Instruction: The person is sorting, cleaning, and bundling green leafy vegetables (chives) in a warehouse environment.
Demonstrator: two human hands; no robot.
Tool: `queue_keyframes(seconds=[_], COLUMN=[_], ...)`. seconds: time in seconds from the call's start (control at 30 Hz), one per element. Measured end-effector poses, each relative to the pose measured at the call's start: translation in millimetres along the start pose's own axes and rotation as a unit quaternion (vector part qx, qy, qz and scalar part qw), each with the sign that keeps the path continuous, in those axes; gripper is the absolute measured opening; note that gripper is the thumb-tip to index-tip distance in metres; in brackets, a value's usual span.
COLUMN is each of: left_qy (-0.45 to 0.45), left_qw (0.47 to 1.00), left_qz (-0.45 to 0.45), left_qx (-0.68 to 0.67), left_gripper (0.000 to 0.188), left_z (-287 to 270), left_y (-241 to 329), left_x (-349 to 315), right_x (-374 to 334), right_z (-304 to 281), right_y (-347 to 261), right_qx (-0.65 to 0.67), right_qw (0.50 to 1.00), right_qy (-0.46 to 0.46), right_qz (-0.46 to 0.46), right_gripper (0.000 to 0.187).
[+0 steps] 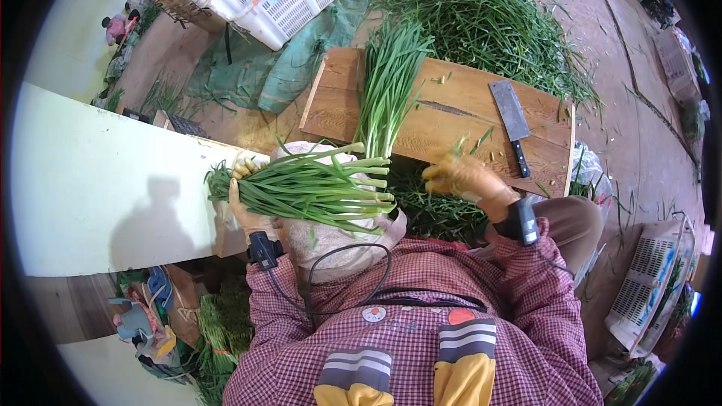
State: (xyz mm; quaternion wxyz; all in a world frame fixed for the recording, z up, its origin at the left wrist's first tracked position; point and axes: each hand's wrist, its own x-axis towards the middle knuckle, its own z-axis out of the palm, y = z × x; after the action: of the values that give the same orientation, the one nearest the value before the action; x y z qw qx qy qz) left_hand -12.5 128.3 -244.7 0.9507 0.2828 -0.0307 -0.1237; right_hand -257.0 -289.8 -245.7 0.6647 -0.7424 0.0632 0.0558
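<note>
Head view: left hand [244, 204] grips greens [308, 189] at leaf end only, stems to its right may splay; right hand [465, 182] blurred, can't tell grip.

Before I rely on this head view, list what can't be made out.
In the head view:
- Right hand: fingers blurred; whether they hold anything is unclear.
- Bundle of green stalks: the part inside the left hand is hidden by its fingers.
- White crates: cut off by the top edge.
- Checked garment: cut off by the lower edge.
</note>
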Motion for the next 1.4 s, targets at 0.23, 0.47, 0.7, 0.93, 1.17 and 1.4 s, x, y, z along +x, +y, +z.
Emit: queue_keyframes(seconds=[0.23, 0.47, 0.7, 0.93, 1.17, 1.4], left_qy=[-0.122, -0.134, -0.161, -0.27, -0.2, -0.116], left_qw=[0.982, 0.989, 0.986, 0.961, 0.976, 0.992], left_qz=[-0.014, 0.016, 0.03, 0.036, 0.046, 0.054], left_qx=[-0.141, -0.057, -0.014, 0.051, 0.075, -0.013], left_gripper=[0.011, 0.025, 0.03, 0.03, 0.021, 0.014], left_z=[56.5, 129.7, 168.7, 189.2, 172.9, 109.6], left_y=[12.6, 1.2, -19.0, -37.0, -8.7, 34.3], left_x=[-1.9, -1.1, -11.8, -32.1, -36.8, -21.6], right_x=[-13.6, -10.5, -6.2, 30.7, 37.2, 3.1], right_z=[28.0, 25.0, 55.3, 88.1, 83.8, 41.0], right_y=[21.1, -12.2, -64.9, -69.3, -47.2, 48.2], right_qx=[-0.384, -0.368, 0.055, 0.49, 0.327, -0.325], right_qw=[0.909, 0.909, 0.994, 0.844, 0.931, 0.923], right_qy=[0.065, 0.194, 0.087, -0.035, -0.026, -0.079], right_qz=[0.147, -0.021, 0.039, 0.215, 0.161, 0.188], right_gripper=[0.047, 0.024, 0.035, 0.035, 0.026, 0.034])
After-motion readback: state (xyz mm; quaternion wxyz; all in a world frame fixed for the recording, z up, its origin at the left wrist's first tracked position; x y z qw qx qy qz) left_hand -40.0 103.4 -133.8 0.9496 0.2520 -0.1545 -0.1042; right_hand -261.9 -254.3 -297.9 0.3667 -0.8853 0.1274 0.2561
